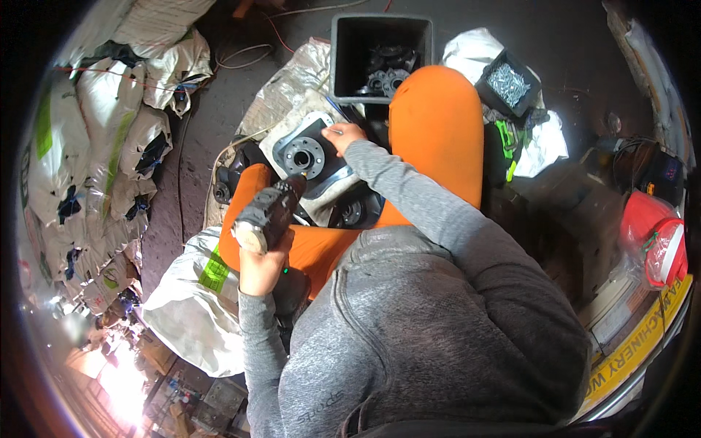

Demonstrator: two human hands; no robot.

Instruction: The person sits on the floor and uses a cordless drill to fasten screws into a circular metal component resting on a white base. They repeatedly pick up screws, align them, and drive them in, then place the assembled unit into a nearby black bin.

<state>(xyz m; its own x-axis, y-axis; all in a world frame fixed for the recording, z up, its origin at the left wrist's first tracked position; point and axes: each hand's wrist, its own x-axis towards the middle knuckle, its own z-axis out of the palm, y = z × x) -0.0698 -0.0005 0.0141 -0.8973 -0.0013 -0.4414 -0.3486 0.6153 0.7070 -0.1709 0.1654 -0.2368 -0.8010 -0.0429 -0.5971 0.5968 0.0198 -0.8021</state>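
Observation:
My left hand (261, 266) is wrapped round the grip of a dark power drill (266, 212). The drill's tip points away from me, close to the near edge of a grey round flange (305, 158) with a central bore and a ring of holes. This flange sits on a black part with a pale border (279, 146). At the flange's far right side my right hand (345, 137) is closed in a pinch. A small pale bit shows at its fingertips, too small to name. Another dark round part (350, 212) lies below, partly hidden by the pale-edged piece.
Beyond my orange-clad legs stands a black bin (339, 58) with dark flanged parts inside. A small black tray of screws (507, 82) rests at the right on white plastic, near a green-and-black item (507, 142). White sacks (109, 146) are heaped along the left.

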